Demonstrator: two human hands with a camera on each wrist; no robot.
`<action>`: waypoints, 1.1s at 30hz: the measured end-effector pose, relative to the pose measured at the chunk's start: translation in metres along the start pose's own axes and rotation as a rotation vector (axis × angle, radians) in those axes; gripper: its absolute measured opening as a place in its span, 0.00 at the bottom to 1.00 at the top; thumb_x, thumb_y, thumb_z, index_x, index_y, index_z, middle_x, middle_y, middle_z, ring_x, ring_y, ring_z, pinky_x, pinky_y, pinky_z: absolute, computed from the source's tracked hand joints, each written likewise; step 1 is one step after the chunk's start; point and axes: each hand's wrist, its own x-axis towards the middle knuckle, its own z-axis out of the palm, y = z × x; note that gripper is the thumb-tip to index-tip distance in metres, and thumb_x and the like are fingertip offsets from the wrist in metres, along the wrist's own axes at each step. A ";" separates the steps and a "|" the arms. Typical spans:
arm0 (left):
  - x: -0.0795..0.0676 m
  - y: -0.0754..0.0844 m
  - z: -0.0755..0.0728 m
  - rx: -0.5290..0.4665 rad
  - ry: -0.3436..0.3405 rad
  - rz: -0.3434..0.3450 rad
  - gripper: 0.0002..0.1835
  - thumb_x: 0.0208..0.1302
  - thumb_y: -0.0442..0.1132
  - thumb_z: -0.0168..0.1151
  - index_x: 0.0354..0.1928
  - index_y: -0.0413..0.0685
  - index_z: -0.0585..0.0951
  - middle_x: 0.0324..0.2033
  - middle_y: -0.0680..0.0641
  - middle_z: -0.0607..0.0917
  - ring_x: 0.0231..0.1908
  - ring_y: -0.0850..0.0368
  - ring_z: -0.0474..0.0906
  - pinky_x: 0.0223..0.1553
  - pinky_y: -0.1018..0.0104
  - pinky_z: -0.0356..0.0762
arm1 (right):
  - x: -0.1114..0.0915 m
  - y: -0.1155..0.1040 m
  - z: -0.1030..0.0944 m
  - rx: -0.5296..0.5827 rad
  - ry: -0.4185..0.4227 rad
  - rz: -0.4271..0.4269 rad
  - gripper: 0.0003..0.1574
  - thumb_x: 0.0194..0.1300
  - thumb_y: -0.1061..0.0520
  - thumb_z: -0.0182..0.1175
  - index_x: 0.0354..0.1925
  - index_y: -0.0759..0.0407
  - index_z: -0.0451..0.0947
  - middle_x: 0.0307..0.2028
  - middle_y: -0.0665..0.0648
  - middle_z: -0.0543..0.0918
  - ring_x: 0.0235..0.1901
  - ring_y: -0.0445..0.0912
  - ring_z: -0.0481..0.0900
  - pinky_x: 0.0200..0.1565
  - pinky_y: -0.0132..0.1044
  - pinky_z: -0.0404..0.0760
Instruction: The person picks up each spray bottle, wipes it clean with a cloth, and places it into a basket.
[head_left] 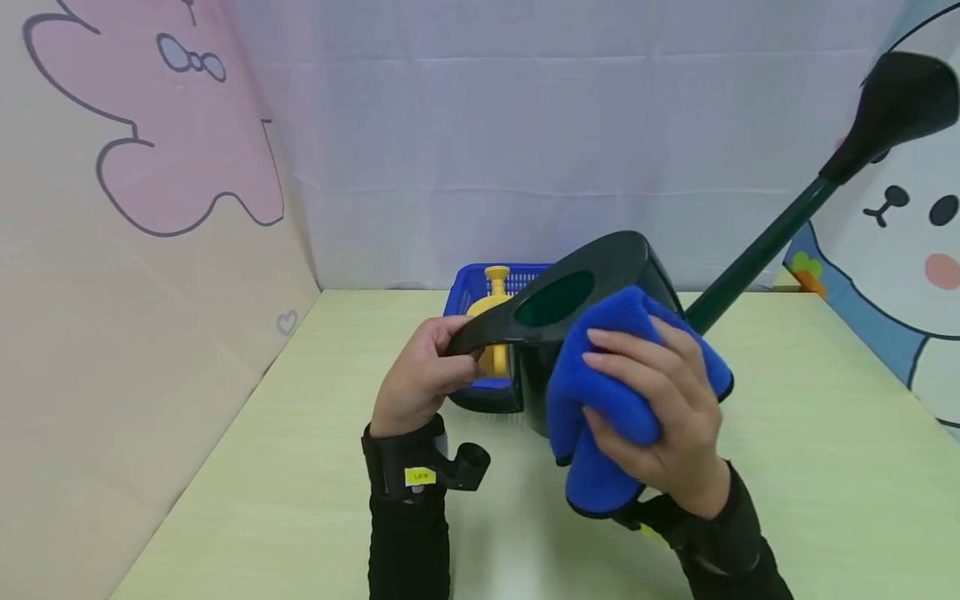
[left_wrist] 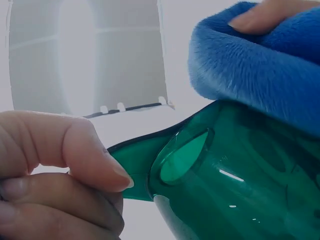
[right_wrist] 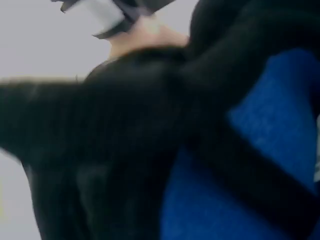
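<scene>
A dark green, see-through watering can (head_left: 615,258) is held tilted above the table, its long spout with a black head reaching up to the right. My left hand (head_left: 423,375) grips its handle (head_left: 487,327), fingers curled round it, as the left wrist view also shows at the handle (left_wrist: 135,165). In my right hand (head_left: 667,408) is a bunched blue cloth (head_left: 607,375) with dark edging, laid against the can's side. Fingers and thumb press into the cloth's folds. In the right wrist view, the blue cloth (right_wrist: 280,125) is blurred behind dark shapes.
Behind the can, a blue basket (head_left: 468,283) with a yellow plunger-like item (head_left: 497,279) stands at the table's back, partly hidden. The pale table (head_left: 300,500) meets a white curtain (head_left: 480,150) behind and printed panels on both sides. The spout's black head (head_left: 896,104) overlaps the right panel.
</scene>
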 end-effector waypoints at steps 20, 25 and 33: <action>0.001 0.000 0.002 0.068 0.009 -0.024 0.13 0.46 0.29 0.48 0.34 0.26 0.71 0.22 0.51 0.76 0.26 0.54 0.67 0.26 0.68 0.65 | 0.004 0.010 -0.018 0.059 0.199 0.433 0.19 0.52 0.59 0.53 0.39 0.74 0.71 0.46 0.57 0.79 0.47 0.52 0.74 0.51 0.38 0.73; 0.000 0.000 0.002 0.042 0.040 -0.025 0.11 0.46 0.29 0.47 0.34 0.30 0.71 0.18 0.53 0.73 0.21 0.57 0.65 0.22 0.70 0.62 | 0.002 0.003 -0.002 -0.055 0.173 0.248 0.24 0.53 0.48 0.56 0.36 0.69 0.73 0.44 0.58 0.81 0.46 0.55 0.74 0.53 0.45 0.71; 0.004 -0.003 0.007 -0.020 0.088 -0.028 0.11 0.47 0.28 0.48 0.36 0.32 0.71 0.17 0.53 0.71 0.17 0.59 0.62 0.18 0.73 0.61 | -0.014 -0.007 0.025 -0.257 -0.087 -0.105 0.23 0.55 0.44 0.54 0.37 0.61 0.77 0.39 0.61 0.82 0.45 0.58 0.73 0.46 0.53 0.72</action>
